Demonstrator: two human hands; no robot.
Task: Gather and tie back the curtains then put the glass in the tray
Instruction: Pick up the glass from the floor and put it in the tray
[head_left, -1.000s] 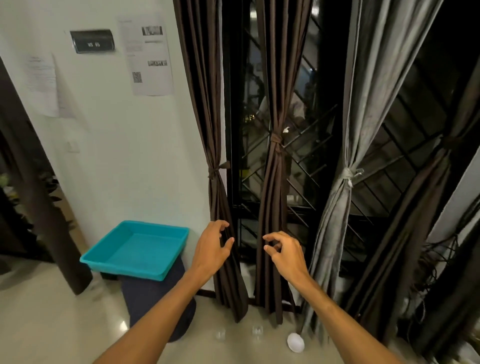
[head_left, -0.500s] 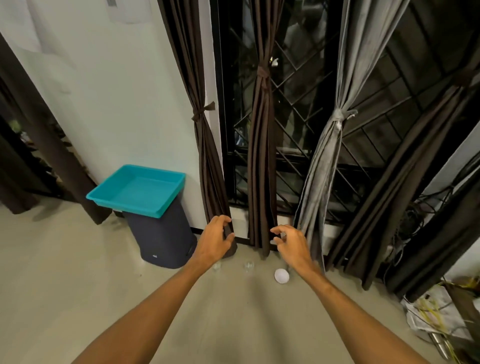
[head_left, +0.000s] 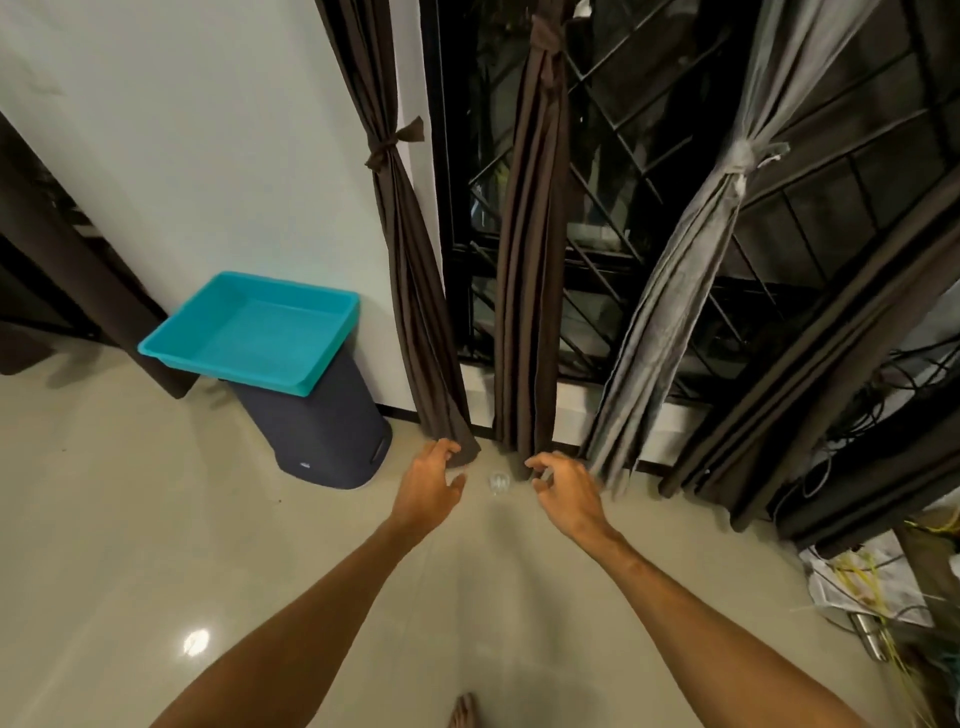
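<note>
Glossy floor tiles (head_left: 156, 519) bear the clear glass (head_left: 498, 483) between the left hand (head_left: 431, 491) and right hand (head_left: 566, 493), both empty and loosely curled; best grip its wall with 1 hand, upright, toward the teal tray (head_left: 249, 332).

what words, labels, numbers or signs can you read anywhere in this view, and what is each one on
No text in this view can be read.
The small pale mark low on the front of the dark grey plastic bin, which stands under the turquoise plastic tray, is too small and blurred to read.
Nothing written shows on the wall, curtains or floor.
</note>
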